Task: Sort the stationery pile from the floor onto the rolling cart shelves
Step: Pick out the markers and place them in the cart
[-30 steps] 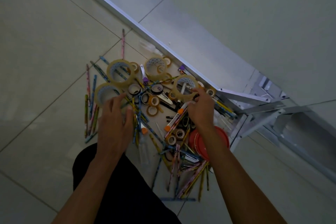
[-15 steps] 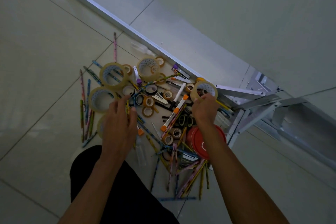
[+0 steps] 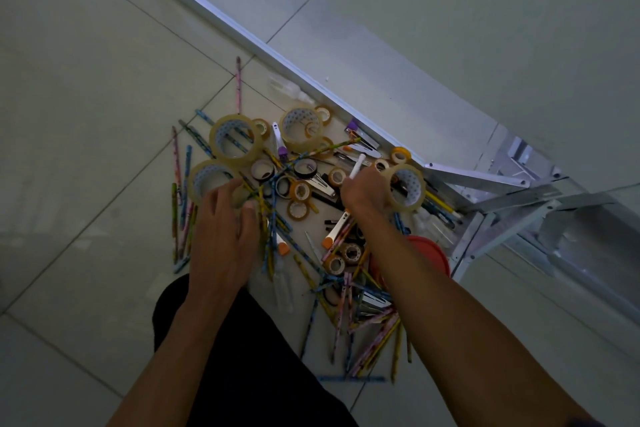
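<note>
Gripping a wide roll of clear tape [image 3: 408,186] and a white pen-like stick [image 3: 356,167] together, the right hand [image 3: 363,192] has its fingers curled round both at the right side of the stationery pile [image 3: 298,204], just near the cart's metal frame [image 3: 460,180]. The pile lies on the tiled floor [image 3: 86,114], spread between the person's knee [image 3: 221,340] and the long pale rail [image 3: 263,42] of the cart that runs diagonally along its far side. The left hand [image 3: 225,229] rests palm down on the left part of the pile, fingers spread and fairly straight over loose pencils [image 3: 270,218], fingertips touching another large tape roll [image 3: 207,178]. Two more large rolls [image 3: 235,140] sit farther off, with small tape rolls [image 3: 299,191], clips and cutters with orange tips [image 3: 330,236] scattered in the middle. A red lid [image 3: 429,253] lies at the right, partly hidden by the right forearm.
</note>
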